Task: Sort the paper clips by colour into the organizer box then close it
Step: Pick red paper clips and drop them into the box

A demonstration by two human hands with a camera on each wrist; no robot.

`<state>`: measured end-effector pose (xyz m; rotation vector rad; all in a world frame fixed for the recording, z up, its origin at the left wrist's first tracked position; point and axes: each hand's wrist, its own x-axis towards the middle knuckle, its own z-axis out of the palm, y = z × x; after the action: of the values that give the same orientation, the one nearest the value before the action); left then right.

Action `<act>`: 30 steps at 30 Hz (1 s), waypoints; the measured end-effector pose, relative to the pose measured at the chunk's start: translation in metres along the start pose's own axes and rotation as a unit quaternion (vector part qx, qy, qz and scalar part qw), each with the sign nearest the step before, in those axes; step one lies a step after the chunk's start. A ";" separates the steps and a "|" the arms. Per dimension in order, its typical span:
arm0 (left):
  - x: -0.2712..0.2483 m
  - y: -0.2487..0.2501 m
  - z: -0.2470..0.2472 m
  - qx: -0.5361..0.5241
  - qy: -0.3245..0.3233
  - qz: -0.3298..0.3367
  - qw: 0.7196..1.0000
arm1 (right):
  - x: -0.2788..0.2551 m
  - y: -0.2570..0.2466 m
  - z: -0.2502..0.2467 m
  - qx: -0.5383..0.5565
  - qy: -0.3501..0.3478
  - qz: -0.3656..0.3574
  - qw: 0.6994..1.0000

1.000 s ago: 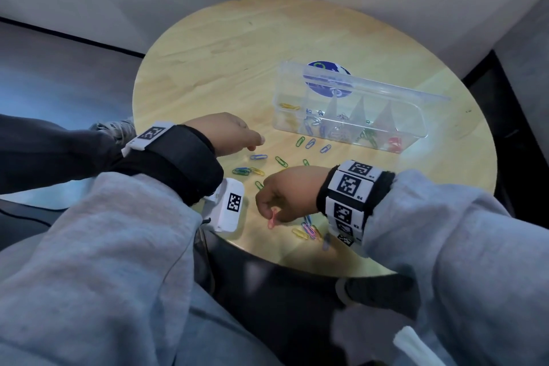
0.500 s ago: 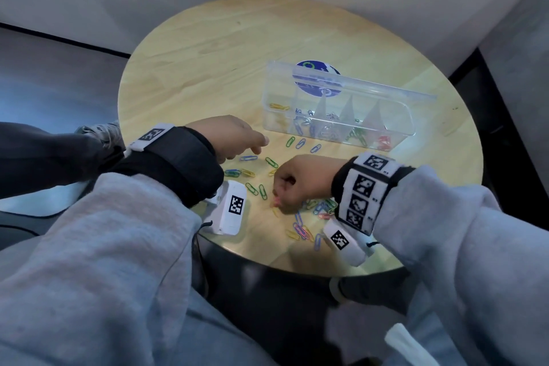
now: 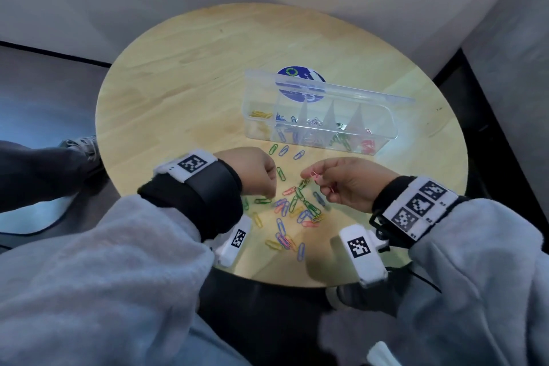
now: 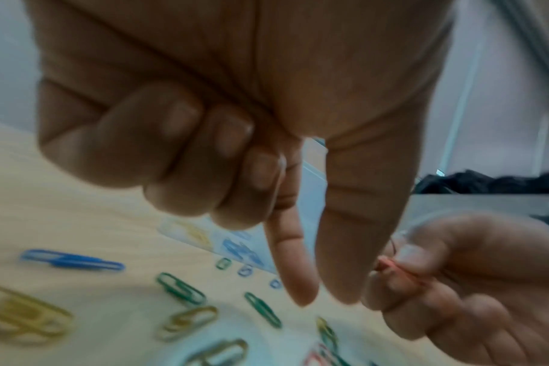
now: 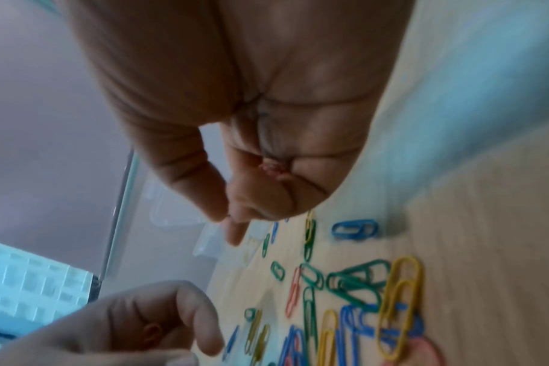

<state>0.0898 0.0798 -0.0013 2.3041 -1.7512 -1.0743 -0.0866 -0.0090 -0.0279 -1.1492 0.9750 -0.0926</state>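
A clear organizer box (image 3: 312,140) stands open on the round wooden table (image 3: 193,83), its lid tilted up behind. Its compartments hold yellow, blue, pale, green and red clips from left to right. A loose pile of coloured paper clips (image 3: 294,211) lies between my hands. My right hand (image 3: 315,177) hovers over the pile and pinches a pink clip (image 4: 398,270) between thumb and finger; more pink shows inside its curled fingers (image 5: 271,169). My left hand (image 4: 323,294) hangs just above the clips. Three of its fingers are curled, while index and thumb point down, slightly apart, with nothing between them.
A round blue sticker (image 3: 300,80) lies on the table behind the box. Several stray green and blue clips (image 3: 283,150) sit just in front of the box. Walls meet behind the table. My lap lies below its near edge (image 3: 267,279).
My right hand has risen off the near part of the pile and turned, now holding a pink clip up. My left hand has moved right, towards the pile.
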 end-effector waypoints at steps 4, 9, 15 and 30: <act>0.004 0.020 0.013 0.056 -0.018 0.019 0.998 | -0.008 0.004 -0.009 0.070 0.024 0.040 0.996; 0.009 0.028 0.021 0.113 -0.001 0.006 0.994 | -0.010 -0.002 -0.010 -0.011 0.021 0.011 1.000; 0.017 0.026 0.026 0.153 -0.023 -0.030 0.988 | -0.012 0.003 -0.001 -0.473 -0.054 -0.034 0.879; 0.018 0.018 0.015 0.133 0.025 -0.057 0.989 | -0.005 0.009 0.024 -0.645 -0.059 -0.100 0.756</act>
<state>0.0690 0.0629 -0.0142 2.5894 -1.8647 -0.8322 -0.0769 0.0150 -0.0302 -2.4972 0.7304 0.5785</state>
